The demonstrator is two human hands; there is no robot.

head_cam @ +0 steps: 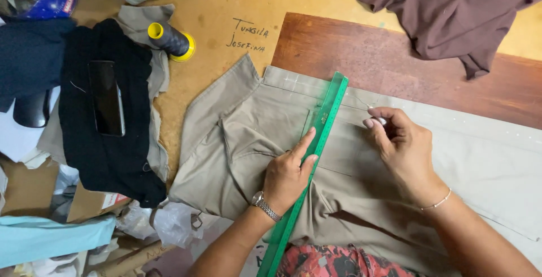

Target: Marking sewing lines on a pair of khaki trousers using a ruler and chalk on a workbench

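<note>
The near end of the green ruler (307, 167) runs off the bottom edge, so its full length is hidden; the person's forearms are cut off there too, and a patch of red patterned cloth (333, 263) shows only in part. What the right hand (403, 153) pinches is hard to make out; thumb and forefinger are closed on something small and pale, perhaps chalk, with the tip touching the khaki trousers (361, 164) just right of the ruler's far half. The left hand (288, 175) lies flat and open on the ruler, fingers spread, pressing it onto the cloth; it grips nothing; a watch (265, 205) sits on that wrist and a thin bracelet (437, 202) on the other.

The trousers lie across the middle of the table (237, 6), waistband toward the far side, the right leg running out of frame at the right; the ruler crosses them slantwise from far right to near left.

A dark wooden board (395, 62) lies under their far edge; brown cloth (451, 11) is heaped at the far right, partly cut off. On the left, a black garment (107, 158) carries a phone (106, 99); a thread cone (169, 40) lies beyond it. The left side is crowded with bags and cloth, mostly too jumbled to name; bare tabletop shows at the far middle.
</note>
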